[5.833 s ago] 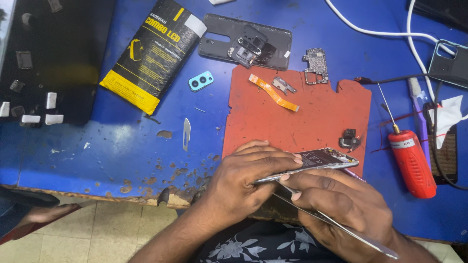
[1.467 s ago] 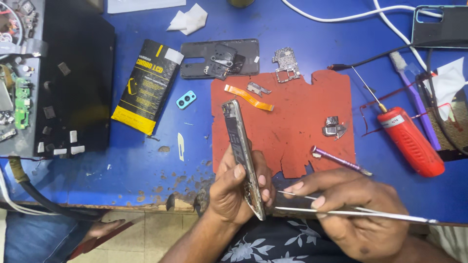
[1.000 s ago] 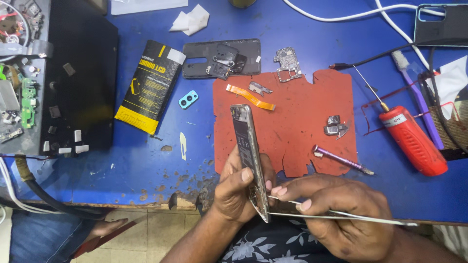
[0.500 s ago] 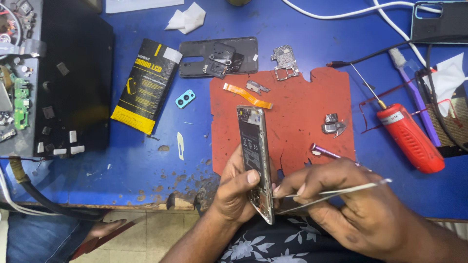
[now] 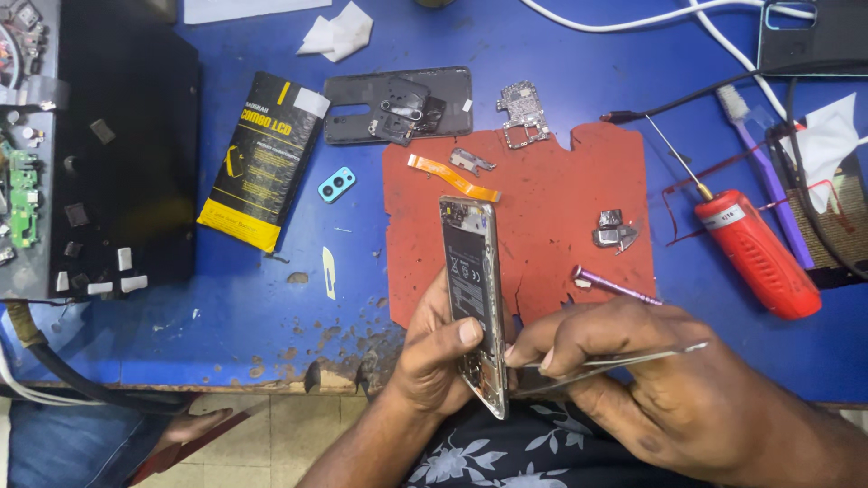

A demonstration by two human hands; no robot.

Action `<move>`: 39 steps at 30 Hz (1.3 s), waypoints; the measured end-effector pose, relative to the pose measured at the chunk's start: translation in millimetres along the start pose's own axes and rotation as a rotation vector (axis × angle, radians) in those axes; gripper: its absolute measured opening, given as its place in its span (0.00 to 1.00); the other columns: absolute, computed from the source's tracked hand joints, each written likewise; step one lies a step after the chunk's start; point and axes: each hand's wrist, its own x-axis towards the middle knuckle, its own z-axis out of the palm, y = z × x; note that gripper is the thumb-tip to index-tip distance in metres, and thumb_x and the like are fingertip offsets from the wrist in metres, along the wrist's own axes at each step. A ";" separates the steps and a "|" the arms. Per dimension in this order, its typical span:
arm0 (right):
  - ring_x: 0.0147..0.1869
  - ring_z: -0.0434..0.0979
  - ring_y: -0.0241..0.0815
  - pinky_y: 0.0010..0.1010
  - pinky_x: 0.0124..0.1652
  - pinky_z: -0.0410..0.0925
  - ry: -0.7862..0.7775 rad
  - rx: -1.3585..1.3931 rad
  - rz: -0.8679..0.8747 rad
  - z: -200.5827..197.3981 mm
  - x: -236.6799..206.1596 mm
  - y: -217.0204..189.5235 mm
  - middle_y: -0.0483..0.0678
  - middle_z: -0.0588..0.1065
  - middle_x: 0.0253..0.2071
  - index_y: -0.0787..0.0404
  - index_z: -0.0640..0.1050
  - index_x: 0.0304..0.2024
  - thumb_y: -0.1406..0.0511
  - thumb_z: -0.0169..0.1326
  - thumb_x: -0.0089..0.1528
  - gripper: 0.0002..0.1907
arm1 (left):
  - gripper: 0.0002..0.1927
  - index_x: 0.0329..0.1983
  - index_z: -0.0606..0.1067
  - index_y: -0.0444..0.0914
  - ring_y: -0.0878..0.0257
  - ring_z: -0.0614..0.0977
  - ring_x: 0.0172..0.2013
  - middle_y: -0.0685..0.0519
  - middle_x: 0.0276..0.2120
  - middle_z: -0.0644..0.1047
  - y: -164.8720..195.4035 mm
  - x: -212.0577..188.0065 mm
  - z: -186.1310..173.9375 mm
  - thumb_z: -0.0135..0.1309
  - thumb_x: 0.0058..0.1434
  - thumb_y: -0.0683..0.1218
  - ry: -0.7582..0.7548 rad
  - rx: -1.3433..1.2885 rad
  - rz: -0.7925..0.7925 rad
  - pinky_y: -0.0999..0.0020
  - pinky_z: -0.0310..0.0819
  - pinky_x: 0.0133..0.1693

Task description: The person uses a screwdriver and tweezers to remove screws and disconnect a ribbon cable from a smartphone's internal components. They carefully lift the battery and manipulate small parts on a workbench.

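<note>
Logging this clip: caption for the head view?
Left hand holds opened phone over red mat; right hand applies metal tweezers.

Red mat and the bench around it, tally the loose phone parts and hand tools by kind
Opened phone in left hand: 1
Tweezers in right hand: 1
Red-handled screwdriver: 1
Orange flex cable: 1
Circuit board: 1
Dark back cover: 1
Blue camera ring: 1
Total: 7

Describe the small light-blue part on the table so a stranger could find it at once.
Start at the red mat on the blue table. Just off its left edge, beside the black-and-yellow packet, lies the camera ring. It alone is light blue, with two holes.
</note>
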 end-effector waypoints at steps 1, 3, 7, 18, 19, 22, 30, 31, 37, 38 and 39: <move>0.50 0.85 0.41 0.29 0.47 0.77 0.000 -0.024 0.010 -0.5 0.1 -1.1 0.51 0.81 0.48 0.60 0.72 0.44 0.77 0.58 0.60 0.13 | 0.27 0.60 0.62 0.32 0.60 0.81 0.27 0.45 0.31 0.77 -0.2 0.3 0.0 0.59 0.63 0.43 -0.003 -0.002 -0.003 0.66 0.79 0.29; 0.50 0.85 0.40 0.28 0.46 0.77 -0.002 -0.070 0.030 -1.7 0.9 -3.4 0.49 0.82 0.48 0.59 0.73 0.43 0.76 0.59 0.61 0.12 | 0.26 0.59 0.63 0.32 0.60 0.82 0.27 0.46 0.31 0.77 -0.7 -0.1 -0.6 0.59 0.62 0.43 -0.006 -0.006 -0.007 0.66 0.80 0.29; 0.48 0.84 0.40 0.28 0.44 0.76 -0.053 -0.191 -0.013 -8.3 5.1 -9.3 0.47 0.83 0.45 0.58 0.73 0.44 0.72 0.61 0.60 0.13 | 0.26 0.59 0.65 0.31 0.62 0.83 0.33 0.48 0.36 0.78 -2.7 -0.6 -3.5 0.60 0.59 0.41 0.057 0.019 -0.010 0.68 0.80 0.37; 0.48 0.87 0.47 0.31 0.41 0.80 -0.089 -0.302 -0.259 -12.1 7.3 -19.1 0.53 0.81 0.48 0.59 0.72 0.44 0.72 0.61 0.60 0.13 | 0.26 0.60 0.65 0.32 0.62 0.84 0.36 0.47 0.39 0.78 -1.1 -1.0 -2.1 0.59 0.59 0.42 0.066 0.004 -0.036 0.66 0.81 0.41; 0.50 0.87 0.46 0.32 0.43 0.79 -0.053 -0.272 -0.290 -12.6 4.8 -17.8 0.53 0.81 0.48 0.59 0.71 0.45 0.72 0.61 0.61 0.14 | 0.26 0.60 0.65 0.32 0.61 0.83 0.33 0.46 0.37 0.78 -0.5 -1.0 -2.4 0.59 0.60 0.42 0.041 -0.002 -0.042 0.65 0.81 0.38; 0.53 0.87 0.44 0.31 0.44 0.79 0.044 -0.199 -0.317 -14.9 -4.6 -12.6 0.54 0.81 0.49 0.58 0.68 0.47 0.73 0.61 0.61 0.17 | 0.24 0.59 0.64 0.32 0.58 0.83 0.27 0.44 0.33 0.78 -0.4 -1.8 -4.6 0.58 0.63 0.42 -0.001 -0.028 -0.058 0.63 0.82 0.32; 0.56 0.85 0.50 0.34 0.50 0.80 0.198 0.037 -0.199 -7.9 -16.3 -4.3 0.59 0.81 0.50 0.57 0.68 0.47 0.77 0.55 0.62 0.16 | 0.24 0.59 0.63 0.33 0.56 0.82 0.26 0.44 0.31 0.77 1.3 -0.9 -0.6 0.58 0.64 0.43 -0.010 -0.053 -0.058 0.62 0.81 0.31; 0.56 0.86 0.50 0.34 0.49 0.81 0.196 0.031 -0.192 -5.4 -14.9 -3.4 0.60 0.81 0.50 0.58 0.69 0.47 0.77 0.55 0.62 0.16 | 0.24 0.58 0.63 0.33 0.56 0.82 0.26 0.44 0.31 0.77 2.5 0.2 2.8 0.58 0.64 0.43 0.004 -0.051 -0.056 0.62 0.81 0.31; 0.54 0.85 0.52 0.41 0.53 0.80 0.383 -0.070 -0.242 -7.4 -18.4 2.1 0.62 0.80 0.46 0.61 0.65 0.47 0.77 0.52 0.64 0.14 | 0.23 0.53 0.68 0.32 0.60 0.83 0.31 0.48 0.33 0.79 35.7 4.7 36.9 0.57 0.54 0.37 0.479 0.542 0.062 0.66 0.82 0.35; 0.53 0.86 0.52 0.41 0.52 0.80 0.440 -0.140 -0.251 -10.6 -20.6 3.9 0.61 0.80 0.44 0.61 0.64 0.47 0.77 0.51 0.65 0.13 | 0.19 0.52 0.69 0.34 0.59 0.84 0.31 0.48 0.34 0.81 49.5 0.2 44.2 0.58 0.58 0.39 0.431 0.881 0.133 0.65 0.83 0.34; 0.51 0.87 0.51 0.41 0.51 0.80 0.496 -0.210 -0.262 -12.9 -22.7 6.2 0.61 0.80 0.43 0.62 0.63 0.47 0.77 0.51 0.66 0.13 | 0.16 0.50 0.69 0.35 0.57 0.85 0.32 0.49 0.36 0.82 59.8 -1.0 52.1 0.60 0.62 0.41 0.376 1.219 0.209 0.64 0.83 0.33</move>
